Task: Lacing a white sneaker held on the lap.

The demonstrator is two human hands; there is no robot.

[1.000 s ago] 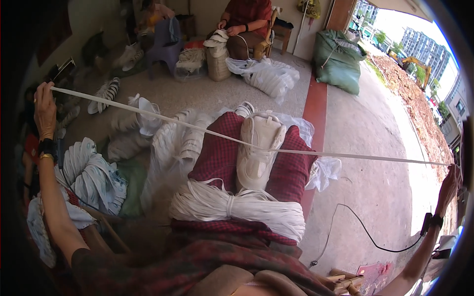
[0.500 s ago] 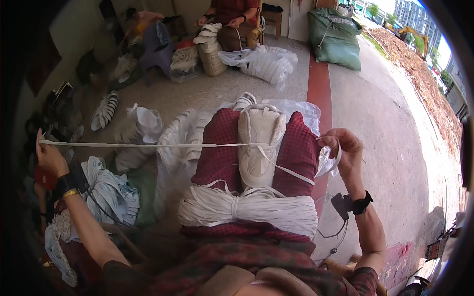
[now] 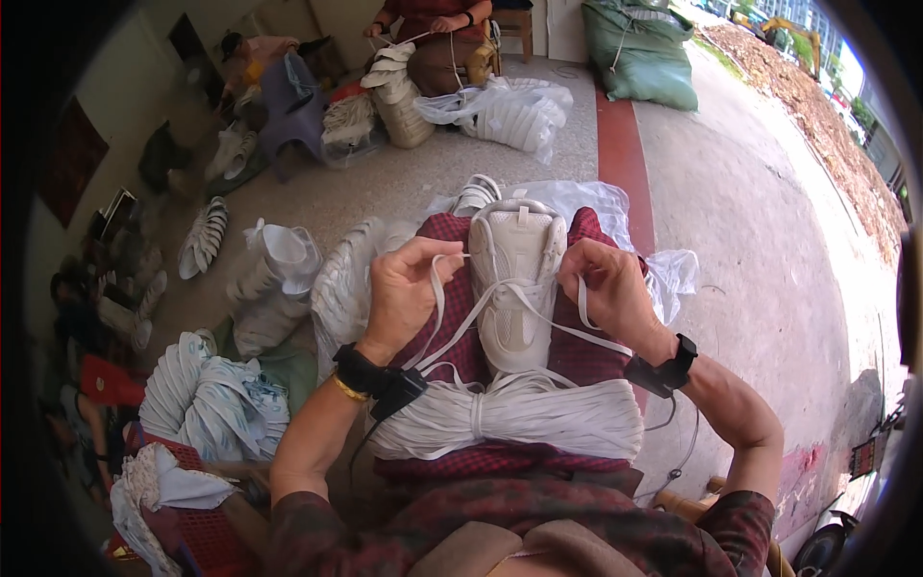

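An off-white shoe upper rests between my thighs, its rounded toe toward me. A white shoelace crosses over its front, with one length running to each side. Close by the upper's left edge, my left hand pinches one end of the lace; the tip pokes out past the fingertips. My right hand, fingers closed by the right edge, grips the other length, which loops down below it. Across my lap, nearer to me, lies a thick bundle of white laces, tied at its middle.
Stacked uppers are at my left, above a red basket. More bagged stacks stand on the floor ahead. A person sits opposite, holding laces, beside a purple chair. A green sack stands far right.
Both hands have come inward from wide apart to the sides of the upper. The lace, stretched taut to the left before, now hangs slack and crosses over the upper.
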